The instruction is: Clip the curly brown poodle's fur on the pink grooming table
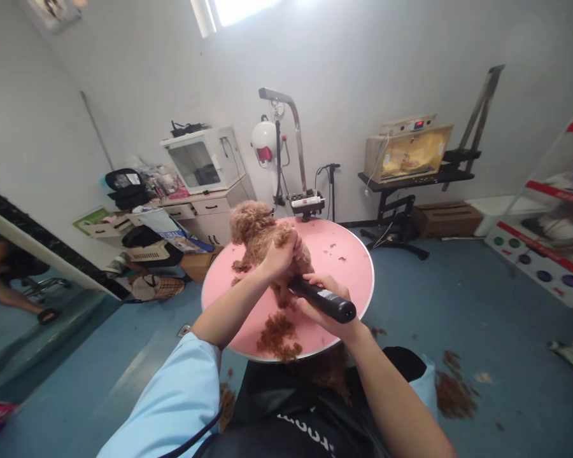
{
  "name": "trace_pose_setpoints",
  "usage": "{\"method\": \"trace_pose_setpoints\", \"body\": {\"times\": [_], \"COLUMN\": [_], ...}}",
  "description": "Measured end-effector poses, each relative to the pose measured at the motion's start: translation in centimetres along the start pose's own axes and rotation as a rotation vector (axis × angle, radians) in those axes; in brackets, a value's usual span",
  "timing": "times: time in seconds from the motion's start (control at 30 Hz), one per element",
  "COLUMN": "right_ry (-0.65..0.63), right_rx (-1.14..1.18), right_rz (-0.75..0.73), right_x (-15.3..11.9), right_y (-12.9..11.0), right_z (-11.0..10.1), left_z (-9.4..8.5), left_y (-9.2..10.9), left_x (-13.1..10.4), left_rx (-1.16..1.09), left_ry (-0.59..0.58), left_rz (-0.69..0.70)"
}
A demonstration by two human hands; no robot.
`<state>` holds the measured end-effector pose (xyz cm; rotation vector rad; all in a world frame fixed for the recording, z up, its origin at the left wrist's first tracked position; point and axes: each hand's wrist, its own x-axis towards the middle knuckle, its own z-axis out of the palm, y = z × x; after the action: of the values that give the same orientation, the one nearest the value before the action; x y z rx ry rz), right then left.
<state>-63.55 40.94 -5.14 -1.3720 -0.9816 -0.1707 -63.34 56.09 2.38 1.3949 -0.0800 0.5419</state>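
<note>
The person seems to be clipping a curly-haired dog (254,236) on the pink worktop (346,261). The left grip (282,256) is closed on the dog, exact part hidden, with most of its body beyond and left of that grip. The right grip (325,294) holds black clippers (322,299) angled toward the fur just nearer than the left grip. Loose hair (277,336) lies nearer still. The next stroke likely calls for steady restraint and light contact.
</note>
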Motion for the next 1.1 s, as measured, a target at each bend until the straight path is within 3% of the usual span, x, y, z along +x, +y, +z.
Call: {"method": "trace_pose_setpoints", "body": {"times": [0.17, 0.2, 0.37, 0.4, 0.53, 0.57, 0.67, 0.73, 0.77, 0.87, 0.93, 1.1], "right_ry": [0.280, 0.279, -0.115, -0.100, 0.175, 0.163, -0.085, -0.162, -0.118, 0.201, 0.287, 0.009], "right_rx": [0.088, 0.080, -0.034, -0.014, 0.073, 0.056, 0.000, 0.082, 0.163, 0.411, 0.439, 0.361], "right_rz": [0.064, 0.068, 0.006, -0.013, -0.042, -0.038, 0.020, 0.080, 0.106, 0.143, 0.137, 0.205], "right_x": [-0.3, -0.5, -1.9, -2.0, -1.2, -0.9, -1.1, -2.0, -2.4, -2.3, -1.1, 0.7], "right_y": [0.3, 0.6, 1.9, 1.8, 0.8, 0.7, 1.1, 1.7, 1.9, 2.3, 2.3, 3.4], "right_z": [0.7, 1.1, 1.5, 1.3, 1.0, 1.1, 1.5, 1.2, 0.8, -0.7, -1.1, -0.6], "left_z": [0.2, 0.4, 0.4, 0.3, 0.0, 0.0, -0.1, -0.3, -0.4, -0.6, -0.6, -0.7], "left_y": [-0.5, -0.2, 1.1, 1.2, 1.2, 1.2, 1.2, 1.1, 1.0, 0.6, 0.6, 1.4], "left_x": [-0.3, -0.3, -0.3, -0.3, -0.4, -0.4, -0.5, -0.6, -0.7, -1.0, -1.1, -1.0], "left_rx": [-0.019, -0.018, -0.011, -0.011, -0.011, -0.016, -0.037, -0.039, -0.037, -0.035, -0.048, -0.060], "left_ry": [-0.068, -0.061, 0.001, -0.008, -0.056, -0.047, -0.028, -0.038, -0.037, -0.014, 0.011, 0.079], "left_rz": [-0.035, -0.036, 0.012, 0.011, 0.015, 0.020, 0.040, 0.052, 0.051, 0.032, 0.034, 0.070]}}
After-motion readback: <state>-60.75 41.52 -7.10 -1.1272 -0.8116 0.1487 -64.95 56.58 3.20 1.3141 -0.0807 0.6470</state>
